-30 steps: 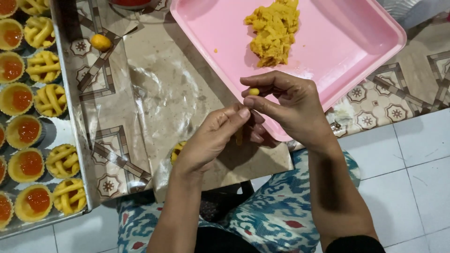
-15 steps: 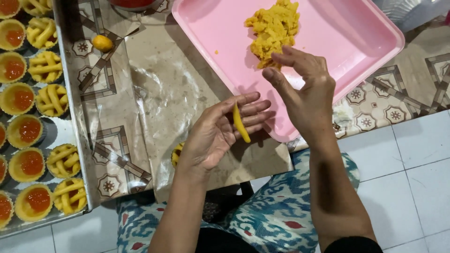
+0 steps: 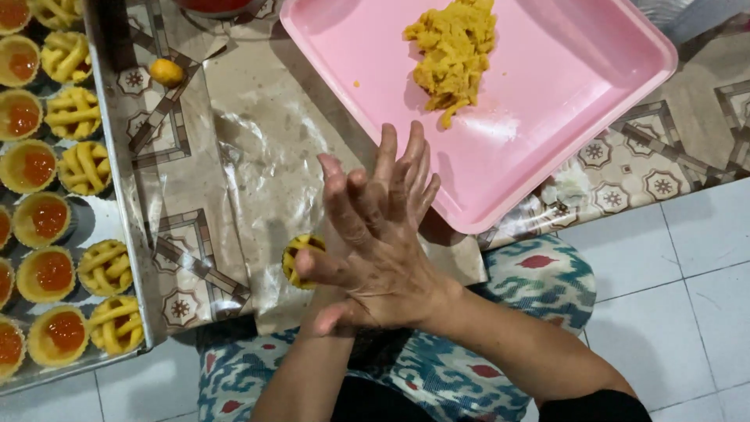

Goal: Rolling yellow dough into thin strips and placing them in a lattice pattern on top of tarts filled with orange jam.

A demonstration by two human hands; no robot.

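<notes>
My right hand (image 3: 375, 258) lies flat over my left hand (image 3: 406, 168), palm against palm, fingers stretched toward the pink tray (image 3: 594, 86). The thin yellow dough strip that lay on my left palm is hidden between the palms. Just left of my hands a small lattice-topped tart (image 3: 301, 254) sits on the clear plastic sheet (image 3: 258, 156), partly covered by my right thumb. A heap of yellow dough (image 3: 457, 51) lies on the pink tray beyond my fingertips.
A metal baking tray (image 3: 117, 195) at the left holds several tart shells, some filled with orange jam (image 3: 51, 273), some topped with dough lattice (image 3: 105, 266). A small dough ball (image 3: 166, 72) rests on the patterned mat. A red bowl rim (image 3: 211, 5) shows at the top edge.
My right hand left the dough heap and came down onto my left palm, covering the dough strip. Both hands now press together with fingers straight.
</notes>
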